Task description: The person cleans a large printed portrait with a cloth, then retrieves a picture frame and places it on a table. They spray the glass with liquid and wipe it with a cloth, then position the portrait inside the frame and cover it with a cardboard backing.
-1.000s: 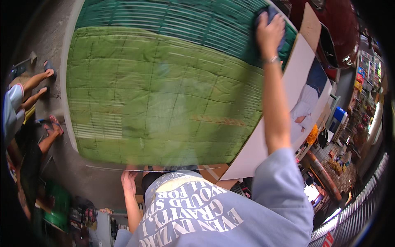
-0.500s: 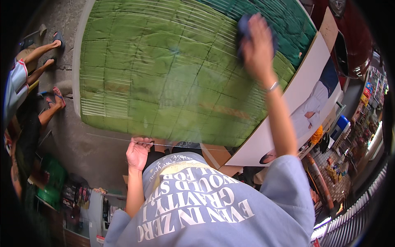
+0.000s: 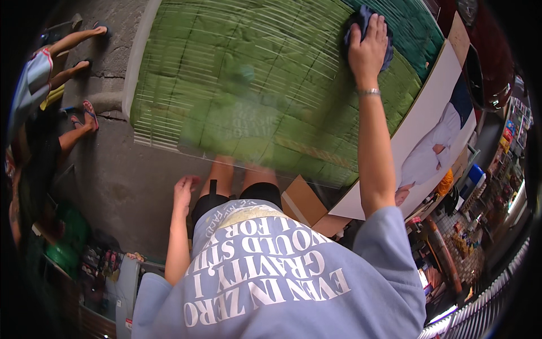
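Note:
A large clear glass sheet (image 3: 248,133) lies over green quilted padding (image 3: 186,68), with reflections across it. My right hand (image 3: 370,48) presses a crumpled dark blue cloth (image 3: 351,35) onto the glass at the far right, its arm stretched out. The cloth sticks out around the fingers. My left hand (image 3: 183,193) hangs free below the near edge of the glass, left of my thighs. Its fingers are loosely bent and slightly blurred, with nothing visible in them.
A white board printed with a person's picture (image 3: 432,135) leans along the right side of the padding. Cardboard (image 3: 305,198) stands near my legs. Bystanders' legs (image 3: 76,42) are at the left on the concrete floor (image 3: 113,164). Shelves of goods (image 3: 502,152) and a dark red vehicle (image 3: 488,51) are at the right.
My left hand has come away from the near glass edge and dropped lower. My right hand, blurred earlier, now rests farther out with the cloth. The whole view has shifted slightly.

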`<state>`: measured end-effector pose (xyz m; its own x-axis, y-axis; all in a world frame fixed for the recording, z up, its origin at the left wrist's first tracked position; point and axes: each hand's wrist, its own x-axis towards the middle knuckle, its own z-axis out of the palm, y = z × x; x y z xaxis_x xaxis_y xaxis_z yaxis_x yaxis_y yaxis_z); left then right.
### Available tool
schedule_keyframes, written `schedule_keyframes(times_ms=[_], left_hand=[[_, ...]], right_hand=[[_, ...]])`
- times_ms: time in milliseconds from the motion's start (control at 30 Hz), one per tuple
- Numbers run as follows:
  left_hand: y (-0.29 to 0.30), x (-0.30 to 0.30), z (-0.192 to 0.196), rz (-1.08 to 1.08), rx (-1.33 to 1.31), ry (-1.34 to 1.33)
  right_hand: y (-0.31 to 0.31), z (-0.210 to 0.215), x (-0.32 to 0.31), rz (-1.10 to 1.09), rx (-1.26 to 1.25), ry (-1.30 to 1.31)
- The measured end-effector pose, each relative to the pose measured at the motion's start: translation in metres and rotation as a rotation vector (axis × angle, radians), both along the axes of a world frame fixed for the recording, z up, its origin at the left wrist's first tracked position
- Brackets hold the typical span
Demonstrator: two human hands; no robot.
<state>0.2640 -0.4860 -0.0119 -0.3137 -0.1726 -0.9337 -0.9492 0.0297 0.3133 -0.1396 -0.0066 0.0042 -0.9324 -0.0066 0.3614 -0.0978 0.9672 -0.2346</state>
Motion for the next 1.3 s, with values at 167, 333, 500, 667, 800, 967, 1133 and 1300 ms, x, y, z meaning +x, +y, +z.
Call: schedule_keyframes(times_ms=[167, 333, 500, 667, 800, 967, 1133, 1300], left_hand=[[-0.044, 0.028, -0.008, 0.112, -0.082, -0.026], [-0.041, 0.029, -0.01, 0.088, -0.1, -0.049], [-0.015, 0.021, -0.018, 0.038, -0.105, -0.048], [0.006, 0.026, -0.021, 0.027, -0.046, -0.053], [0.016, 0.02, -0.024, 0.151, -0.012, -0.055], [0.034, -0.004, -0.025, 0.232, -0.067, -0.056], [0.046, -0.017, -0.034, 0.165, -0.083, -0.061], [0.041, -0.014, -0.041, 0.227, -0.013, -0.018]], right_hand=[[-0.135, 0.041, 0.169, 0.195, -0.123, -0.228], [-0.181, 0.04, 0.26, 0.355, -0.182, -0.573], [-0.064, -0.001, 0.028, 0.192, -0.019, -0.185], [0.015, -0.014, -0.191, 0.106, 0.104, 0.051], [0.065, -0.022, -0.3, -0.03, 0.145, -0.059], [0.101, -0.025, -0.371, 0.064, -0.09, -0.193], [0.076, -0.015, -0.334, 0.249, 0.097, -0.136], [-0.093, 0.024, -0.066, 0.643, 0.154, -0.267]])
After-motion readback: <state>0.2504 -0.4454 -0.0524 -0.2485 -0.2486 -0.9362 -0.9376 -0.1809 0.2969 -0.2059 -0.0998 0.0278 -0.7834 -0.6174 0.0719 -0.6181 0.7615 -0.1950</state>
